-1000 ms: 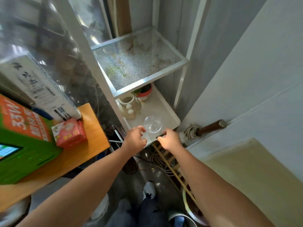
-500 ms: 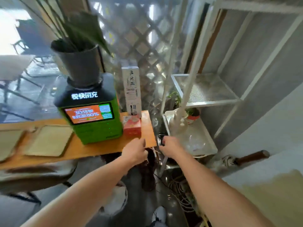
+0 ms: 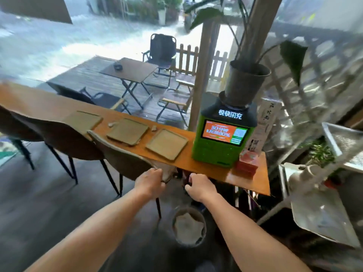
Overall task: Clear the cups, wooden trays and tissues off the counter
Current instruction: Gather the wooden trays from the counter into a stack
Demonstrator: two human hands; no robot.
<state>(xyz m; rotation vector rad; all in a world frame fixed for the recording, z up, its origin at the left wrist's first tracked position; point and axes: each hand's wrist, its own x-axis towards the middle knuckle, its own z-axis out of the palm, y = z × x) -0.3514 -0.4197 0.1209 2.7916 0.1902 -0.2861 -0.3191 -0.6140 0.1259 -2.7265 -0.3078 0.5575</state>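
Note:
Three flat wooden trays lie along the wooden counter (image 3: pixel 206 169): the right tray (image 3: pixel 167 146), the middle tray (image 3: pixel 127 131) and the left tray (image 3: pixel 86 119). Two small crumpled tissues sit between them, one tissue (image 3: pixel 111 125) left of the middle tray and another tissue (image 3: pixel 153 128) to its right. My left hand (image 3: pixel 150 179) and my right hand (image 3: pixel 200 186) hang just below the counter's front edge, fingers curled, holding nothing. No cup shows on the counter.
A green charging kiosk (image 3: pixel 224 134) with a potted plant (image 3: pixel 245 83) on top, and a red box (image 3: pixel 247 160), stand at the counter's right end. Brown chairs (image 3: pixel 125 158) line the front. A waste bin (image 3: pixel 189 226) sits on the floor. A white shelf rack (image 3: pixel 322 203) is at the right.
The view has swung left from the white shelf rack, where the clear cup stayed, to the counter. Both hands came away from the shelf and now hang before the counter edge.

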